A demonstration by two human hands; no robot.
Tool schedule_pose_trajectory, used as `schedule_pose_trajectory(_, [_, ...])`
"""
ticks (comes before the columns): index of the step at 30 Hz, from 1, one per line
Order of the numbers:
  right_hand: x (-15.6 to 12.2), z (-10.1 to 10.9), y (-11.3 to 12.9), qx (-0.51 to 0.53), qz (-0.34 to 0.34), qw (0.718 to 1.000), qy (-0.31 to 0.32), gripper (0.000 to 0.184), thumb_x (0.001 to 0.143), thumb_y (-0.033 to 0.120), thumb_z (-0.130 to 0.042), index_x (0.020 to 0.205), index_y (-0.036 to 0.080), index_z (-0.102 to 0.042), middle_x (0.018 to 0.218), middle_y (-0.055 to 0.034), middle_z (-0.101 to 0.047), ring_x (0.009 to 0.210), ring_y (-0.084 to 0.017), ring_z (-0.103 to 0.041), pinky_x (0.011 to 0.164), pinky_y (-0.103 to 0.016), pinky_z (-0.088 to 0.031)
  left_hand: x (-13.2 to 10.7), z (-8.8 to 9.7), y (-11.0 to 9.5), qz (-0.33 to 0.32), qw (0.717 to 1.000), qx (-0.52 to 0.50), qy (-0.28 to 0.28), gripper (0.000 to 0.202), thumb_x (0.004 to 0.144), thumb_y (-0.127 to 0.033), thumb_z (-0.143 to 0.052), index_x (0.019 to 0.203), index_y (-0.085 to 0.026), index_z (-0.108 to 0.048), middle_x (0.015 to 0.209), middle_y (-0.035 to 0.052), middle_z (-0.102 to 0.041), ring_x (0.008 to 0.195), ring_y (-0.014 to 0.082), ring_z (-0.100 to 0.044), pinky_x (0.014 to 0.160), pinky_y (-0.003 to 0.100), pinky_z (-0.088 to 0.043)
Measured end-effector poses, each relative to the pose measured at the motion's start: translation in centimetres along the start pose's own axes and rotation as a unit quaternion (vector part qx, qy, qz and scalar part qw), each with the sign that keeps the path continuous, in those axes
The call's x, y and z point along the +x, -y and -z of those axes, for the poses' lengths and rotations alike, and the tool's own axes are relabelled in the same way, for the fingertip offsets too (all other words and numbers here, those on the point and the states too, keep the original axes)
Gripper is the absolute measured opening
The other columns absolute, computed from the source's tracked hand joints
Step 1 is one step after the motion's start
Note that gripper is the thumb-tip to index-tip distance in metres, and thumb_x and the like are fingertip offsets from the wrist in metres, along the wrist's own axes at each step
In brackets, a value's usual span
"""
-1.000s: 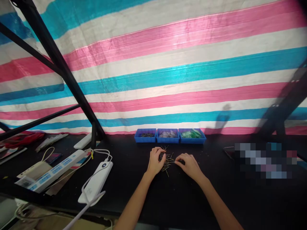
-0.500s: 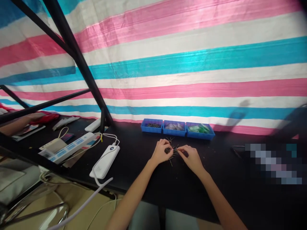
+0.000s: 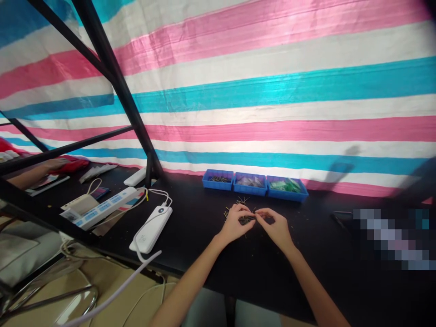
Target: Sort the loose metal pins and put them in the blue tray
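A loose pile of long thin screws (image 3: pixel 242 201), dark and brassy, lies on the black table and partly under my hands. My left hand (image 3: pixel 235 225) curls over the pile, thumb and forefinger brought round toward the right fingertips; screws show within that curve. What its fingertips hold is hidden. Pinched together, the fingers of my right hand (image 3: pixel 276 228) meet the left fingertips at the pile's right side. A thin dark screw (image 3: pixel 254 210) pokes up from the right pinch.
Behind the pile stand three blue bins: one with screws (image 3: pixel 218 185), one with clear bags (image 3: pixel 250 190), one with green-and-clear bags (image 3: pixel 288 196). A white power bank (image 3: pixel 151 229) and power strip (image 3: pixel 107 206) lie left. Another person's arm (image 3: pixel 37 172) reaches in at far left.
My left hand has moved right and slightly down, bringing its fingertips against the right hand's. More screws now show behind and left of it. The view has shifted slightly.
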State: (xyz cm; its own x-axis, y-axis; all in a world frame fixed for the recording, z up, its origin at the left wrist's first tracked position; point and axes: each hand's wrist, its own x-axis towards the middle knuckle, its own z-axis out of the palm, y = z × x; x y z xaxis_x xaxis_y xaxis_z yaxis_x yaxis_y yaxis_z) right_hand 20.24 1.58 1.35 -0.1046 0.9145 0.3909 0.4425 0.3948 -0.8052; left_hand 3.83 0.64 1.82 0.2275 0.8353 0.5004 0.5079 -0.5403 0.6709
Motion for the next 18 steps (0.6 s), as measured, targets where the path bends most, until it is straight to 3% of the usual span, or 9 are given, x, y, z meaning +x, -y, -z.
schedule_pose_trajectory(9, [0.12, -0.44, -0.29, 0.042, -0.020, 0.999, 0.013, 0.024, 0.076, 0.037, -0.055, 0.081, 0.017, -0.067, 0.076, -0.0061, -0.068, 0.070, -0.019, -0.060, 0.067, -0.032, -0.048, 0.19, 0.54, 0.95, 0.013, 0.999, 0.027, -0.019, 0.011, 0.074, -0.031, -0.063, 0.080, -0.025, -0.069, 0.086, 0.0032, -0.063, 0.085, 0.0185, -0.054, 0.082, 0.037, -0.040])
schedule_pose_trajectory(14, [0.19, -0.37, -0.47, 0.046, -0.028, 0.999, 0.008, 0.028, 0.076, 0.041, -0.055, 0.081, 0.016, -0.067, 0.078, -0.0070, -0.068, 0.069, -0.019, -0.060, 0.066, -0.032, -0.049, 0.37, 0.67, 0.57, 0.031, 0.998, -0.017, -0.046, 0.014, 0.079, -0.030, -0.057, 0.084, -0.022, -0.067, 0.083, 0.0046, -0.063, 0.085, 0.0180, -0.056, 0.082, 0.036, -0.041])
schedule_pose_trajectory(18, [-0.07, -0.66, -0.45, 0.019, -0.010, 0.999, 0.049, 0.024, 0.076, 0.038, -0.055, 0.079, 0.018, -0.067, 0.074, -0.0048, -0.067, 0.068, -0.018, -0.059, 0.063, -0.030, -0.047, 0.33, 0.40, 0.70, 0.045, 0.996, -0.054, -0.057, 0.013, 0.078, -0.031, -0.058, 0.080, -0.020, -0.066, 0.083, 0.0043, -0.062, 0.084, 0.0171, -0.056, 0.083, 0.035, -0.042])
